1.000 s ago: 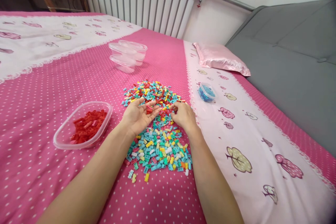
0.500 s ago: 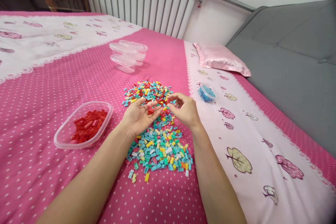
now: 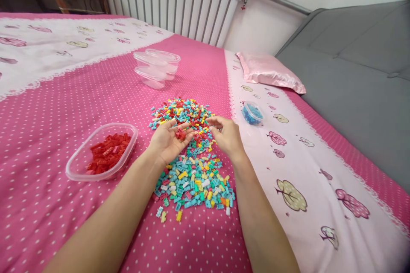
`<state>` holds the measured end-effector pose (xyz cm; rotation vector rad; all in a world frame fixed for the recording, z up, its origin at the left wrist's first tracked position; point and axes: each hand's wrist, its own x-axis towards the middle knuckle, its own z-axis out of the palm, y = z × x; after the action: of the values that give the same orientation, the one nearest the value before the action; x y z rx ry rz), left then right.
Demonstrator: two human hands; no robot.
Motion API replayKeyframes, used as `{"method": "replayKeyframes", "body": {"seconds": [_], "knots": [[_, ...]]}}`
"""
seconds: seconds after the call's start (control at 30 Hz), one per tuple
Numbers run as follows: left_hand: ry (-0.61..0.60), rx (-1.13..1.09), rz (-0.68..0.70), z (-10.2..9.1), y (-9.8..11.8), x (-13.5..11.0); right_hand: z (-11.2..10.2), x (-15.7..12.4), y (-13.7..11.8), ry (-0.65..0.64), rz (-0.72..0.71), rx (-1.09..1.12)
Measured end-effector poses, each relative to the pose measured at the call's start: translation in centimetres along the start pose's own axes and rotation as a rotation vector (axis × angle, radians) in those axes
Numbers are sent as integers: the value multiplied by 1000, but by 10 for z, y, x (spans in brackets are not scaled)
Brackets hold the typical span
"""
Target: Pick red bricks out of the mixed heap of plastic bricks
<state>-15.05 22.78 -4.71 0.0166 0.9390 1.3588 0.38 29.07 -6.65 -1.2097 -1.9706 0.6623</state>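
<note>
My left hand (image 3: pixel 165 143) lies palm up with several red toy bricks (image 3: pixel 180 135) on its fingers. To its right, my right hand (image 3: pixel 228 135) hovers at the edge of the mixed brick pile (image 3: pixel 181 111), fingers bent and thumb apart, and I see nothing between them. Red, blue, yellow and green bricks make up that far pile. Closer to me spreads a second heap of bricks (image 3: pixel 195 183), mostly blue, green and yellow. On the left stands a clear plastic box (image 3: pixel 72 175) holding red bricks (image 3: pixel 110 151).
A small clear tub with blue bricks (image 3: pixel 252 114) sits to the right. Several clear containers (image 3: pixel 156 68) are grouped farther back on the pink dotted bedspread (image 3: pixel 198 64). A pink pillow (image 3: pixel 269 72) lies by the grey headboard (image 3: pixel 352 64); a white radiator (image 3: pixel 179 4) stands behind.
My right hand has shifted slightly right, away from my left hand. The red bricks on my left hand sit a little nearer the palm.
</note>
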Motion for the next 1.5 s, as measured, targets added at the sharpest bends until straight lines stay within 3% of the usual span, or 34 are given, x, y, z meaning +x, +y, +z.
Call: {"method": "replayKeyframes", "body": {"seconds": [0.2, 0.47, 0.83, 1.0, 1.23, 1.5], "knots": [[30, -26, 7, -1, 1, 0, 10, -3, 2, -263, -23, -229], [21, -6, 23, -1, 1, 1, 8, -5, 4, -316, 130, -378], [18, -13, 21, -1, 1, 1, 11, -4, 7, -246, 76, -337], [31, -25, 7, 1, 1, -1, 6, -2, 9, -154, 17, -250], [-10, -13, -8, 0, 0, 0, -6, -2, -10, 17, -84, -23], [-105, -37, -104, 0, -3, 0, -11, -11, -36, 63, -225, 130]]}}
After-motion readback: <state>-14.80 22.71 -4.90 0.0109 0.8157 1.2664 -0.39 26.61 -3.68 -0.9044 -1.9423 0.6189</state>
